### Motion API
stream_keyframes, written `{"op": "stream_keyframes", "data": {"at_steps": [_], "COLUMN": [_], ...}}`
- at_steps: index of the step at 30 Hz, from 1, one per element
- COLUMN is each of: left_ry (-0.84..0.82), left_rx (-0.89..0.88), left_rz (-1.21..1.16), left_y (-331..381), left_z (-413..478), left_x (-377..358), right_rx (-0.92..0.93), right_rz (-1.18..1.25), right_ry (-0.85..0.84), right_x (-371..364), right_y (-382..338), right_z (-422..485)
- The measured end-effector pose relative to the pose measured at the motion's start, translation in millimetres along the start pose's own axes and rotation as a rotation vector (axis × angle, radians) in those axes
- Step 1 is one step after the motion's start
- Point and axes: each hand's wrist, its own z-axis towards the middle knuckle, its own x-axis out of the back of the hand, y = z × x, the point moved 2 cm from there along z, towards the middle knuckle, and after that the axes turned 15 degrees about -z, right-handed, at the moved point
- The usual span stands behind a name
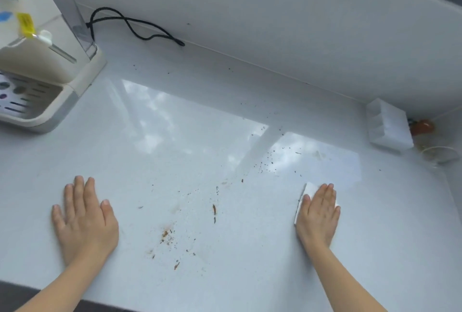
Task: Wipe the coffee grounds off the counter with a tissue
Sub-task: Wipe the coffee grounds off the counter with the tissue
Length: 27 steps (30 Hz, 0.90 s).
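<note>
— Where's the tissue?
— Your right grip (318, 214), fingers straight, presses the folded white paper tissue (306, 193) flat, four o'clock on the glossy white desk (175, 136).
— Handling?
— Soft, light, probably tears; press its middle.

No text could be read; the small yellow tag (25, 24) on the cream plastic machine (47, 61) at the far-left corner of the white counter (175, 161) was blurred.
</note>
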Motion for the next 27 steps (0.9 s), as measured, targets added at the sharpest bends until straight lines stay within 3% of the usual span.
{"op": "stream_keyframes", "data": {"at_steps": [4, 9, 15, 22, 24, 27], "left_ry": [0.026, 0.050, 0.073, 0.054, 0.040, 0.028], "left_rx": [-0.002, -0.019, -0.019, -0.028, -0.025, -0.022], "left_rz": [-0.037, -0.066, -0.028, -0.024, -0.023, -0.020], "left_y": [-2, -2, 0, 5, 6, 8], "left_z": [2, 4, 3, 0, -2, -3], "left_x": [-5, -6, -3, 0, 2, 6], "right_rx": [0.037, 0.306, 0.618, 0.882, 0.900, 0.757], "right_rz": [-0.045, -0.045, -0.025, 0.004, 0.081, 0.223], "right_ry": [-0.017, 0.006, 0.032, 0.021, 0.006, -0.008], "right_x": [10, 16, 11, 2, 3, 7], "right_y": [-25, -96, -164, -172, -164, -132], "right_z": [62, 81, 27, -81, -99, -97]}}
